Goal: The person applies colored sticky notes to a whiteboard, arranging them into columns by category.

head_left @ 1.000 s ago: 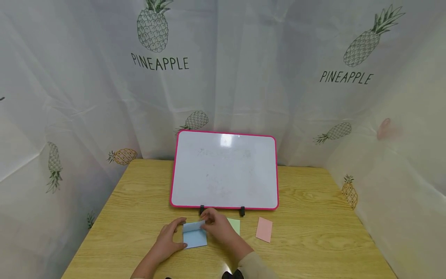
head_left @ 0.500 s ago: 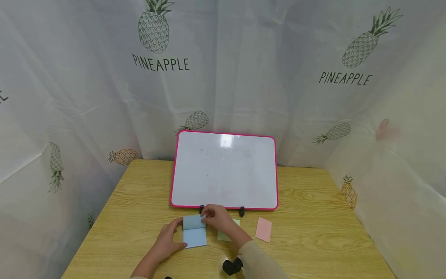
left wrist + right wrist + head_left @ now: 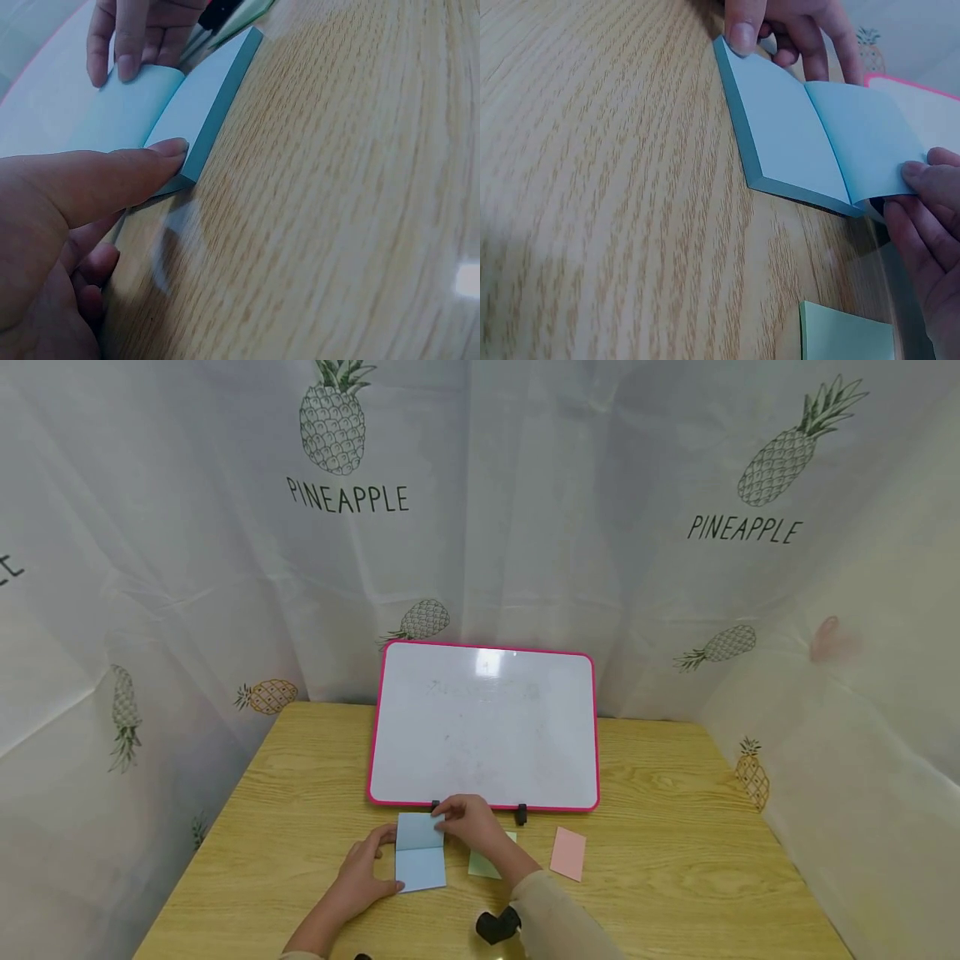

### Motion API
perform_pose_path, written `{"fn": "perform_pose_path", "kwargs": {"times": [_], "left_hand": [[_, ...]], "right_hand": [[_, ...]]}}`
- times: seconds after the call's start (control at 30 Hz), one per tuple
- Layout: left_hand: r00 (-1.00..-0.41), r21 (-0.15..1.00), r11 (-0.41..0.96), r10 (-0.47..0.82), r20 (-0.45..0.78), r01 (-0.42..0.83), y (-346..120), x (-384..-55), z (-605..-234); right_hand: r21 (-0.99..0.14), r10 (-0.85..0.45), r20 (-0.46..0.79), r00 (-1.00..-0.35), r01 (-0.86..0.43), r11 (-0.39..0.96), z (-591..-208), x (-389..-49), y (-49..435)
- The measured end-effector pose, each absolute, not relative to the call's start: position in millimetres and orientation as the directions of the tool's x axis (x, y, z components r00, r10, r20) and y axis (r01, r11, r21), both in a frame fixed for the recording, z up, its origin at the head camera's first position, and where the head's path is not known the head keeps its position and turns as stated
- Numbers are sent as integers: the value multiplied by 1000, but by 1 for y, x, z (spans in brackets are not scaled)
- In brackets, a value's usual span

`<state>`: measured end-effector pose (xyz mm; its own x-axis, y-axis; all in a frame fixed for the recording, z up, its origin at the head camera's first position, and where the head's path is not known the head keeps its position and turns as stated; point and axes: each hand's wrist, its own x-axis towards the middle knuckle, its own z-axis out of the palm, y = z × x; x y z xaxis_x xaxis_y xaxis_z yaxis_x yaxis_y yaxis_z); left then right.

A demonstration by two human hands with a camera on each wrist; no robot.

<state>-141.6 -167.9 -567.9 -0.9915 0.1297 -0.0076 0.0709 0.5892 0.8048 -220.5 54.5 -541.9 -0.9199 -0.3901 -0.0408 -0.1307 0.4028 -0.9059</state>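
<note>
A blue sticky note pad [image 3: 420, 870] lies on the wooden table in front of the whiteboard. My left hand [image 3: 356, 881] holds the pad at its left side, its thumb [image 3: 161, 161] on the near corner. The top sheet [image 3: 870, 135] is folded up and back, still joined to the pad along the far edge. With thumb and fingers, my right hand [image 3: 472, 825] pinches this sheet near its free right corner. A green sticky note pad [image 3: 482, 866] lies partly hidden under my right forearm. Farther right is a pink sticky note pad [image 3: 567, 853].
The pink-framed whiteboard [image 3: 483, 727] leans at the back on small black supports [image 3: 522, 814]. A black object [image 3: 498, 927] shows beside the right sleeve [image 3: 562, 914]. Pineapple-print curtains [image 3: 525, 527] enclose the wooden table [image 3: 652, 852].
My right hand has moved up and away, turning the top sheet from a narrow raised flap to fully folded back. The left hand has stayed on the pad; more of the green pad shows.
</note>
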Motion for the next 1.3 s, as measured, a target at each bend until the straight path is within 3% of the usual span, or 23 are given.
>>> {"fn": "perform_pose_path", "kwargs": {"times": [1.3], "left_hand": [[-994, 801, 594, 111, 8, 73, -163, -138, -565]], "right_hand": [[-958, -267, 6, -964, -82, 275, -538, -223, 55]]}}
